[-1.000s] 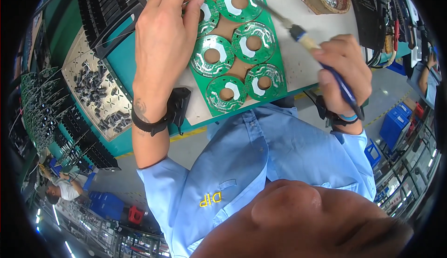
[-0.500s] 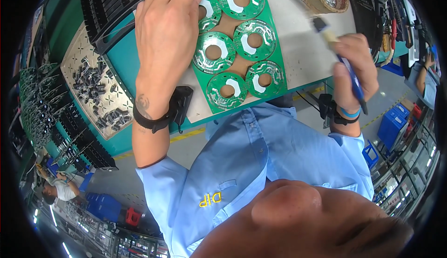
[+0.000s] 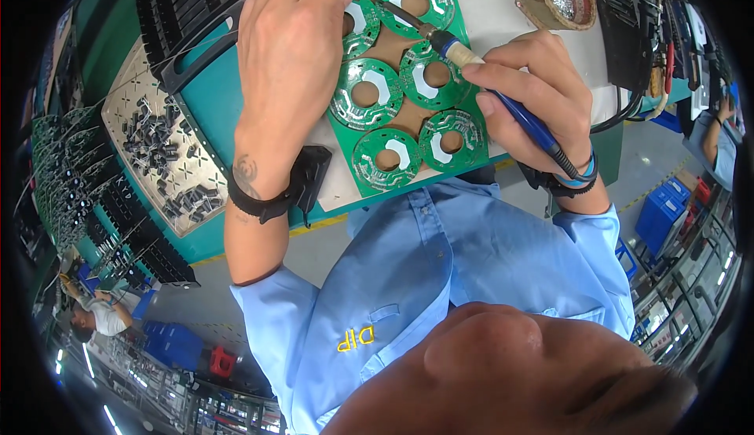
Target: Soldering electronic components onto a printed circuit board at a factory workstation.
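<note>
My right hand (image 3: 550,93) grips a soldering iron (image 3: 462,54) with a blue handle, its tip over the upper part of a green circuit board panel (image 3: 344,138). The panel has several ring-shaped boards with white patches. My left hand (image 3: 287,66) is closed above the panel's upper left, fingers curled and pinched together; what they hold is hidden. A thin wire runs toward this hand from the left. Whether the iron's tip touches the board, I cannot tell.
A brown-rimmed bowl (image 3: 585,23) of silvery bits stands at the back right, near hand tools. On the left are a black slotted rack (image 3: 184,19) and a metal tray (image 3: 126,89) with small black cylindrical parts (image 3: 149,148). Blue crates (image 3: 660,215) stand beyond the table.
My right hand has swung left and brought the soldering iron over the panel. The panel and my left hand have shifted slightly right.
</note>
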Motion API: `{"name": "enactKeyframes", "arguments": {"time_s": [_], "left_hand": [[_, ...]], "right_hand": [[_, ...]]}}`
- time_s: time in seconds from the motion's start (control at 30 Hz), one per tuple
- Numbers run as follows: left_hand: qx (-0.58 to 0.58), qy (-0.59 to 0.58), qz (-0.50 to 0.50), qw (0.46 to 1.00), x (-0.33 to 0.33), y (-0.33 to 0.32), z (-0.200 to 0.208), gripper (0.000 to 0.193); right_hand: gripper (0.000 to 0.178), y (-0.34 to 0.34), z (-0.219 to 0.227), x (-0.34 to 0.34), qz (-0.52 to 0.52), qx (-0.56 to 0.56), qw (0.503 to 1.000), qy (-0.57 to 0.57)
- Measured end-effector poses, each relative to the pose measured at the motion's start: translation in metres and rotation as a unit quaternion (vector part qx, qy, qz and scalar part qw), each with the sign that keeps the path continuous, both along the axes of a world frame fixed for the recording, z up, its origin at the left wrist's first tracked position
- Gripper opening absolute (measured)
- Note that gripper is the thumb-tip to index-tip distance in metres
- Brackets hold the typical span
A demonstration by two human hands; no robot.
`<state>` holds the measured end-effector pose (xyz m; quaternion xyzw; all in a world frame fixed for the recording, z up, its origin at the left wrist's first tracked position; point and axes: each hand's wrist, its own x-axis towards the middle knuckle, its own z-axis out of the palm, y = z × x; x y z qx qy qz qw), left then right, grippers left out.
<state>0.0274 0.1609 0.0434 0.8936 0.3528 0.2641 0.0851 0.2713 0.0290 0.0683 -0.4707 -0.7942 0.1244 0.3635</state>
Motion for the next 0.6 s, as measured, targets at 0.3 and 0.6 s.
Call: {"name": "enactKeyframes", "arguments": {"time_s": [0.3,0.6], "left_hand": [[-0.005,0.006,0.002,1.000,0.0001,-0.0005,0.0030,0.009],[-0.001,0.011,-0.002,1.000,-0.0019,-0.0014,0.0037,0.008]], "right_hand": [[0.036,-0.0024,0.0011,-0.0025,-0.005,0.009,0.999,-0.034],[0.036,-0.0047,0.0022,-0.0049,-0.016,0.003,0.999,-0.035]]}}
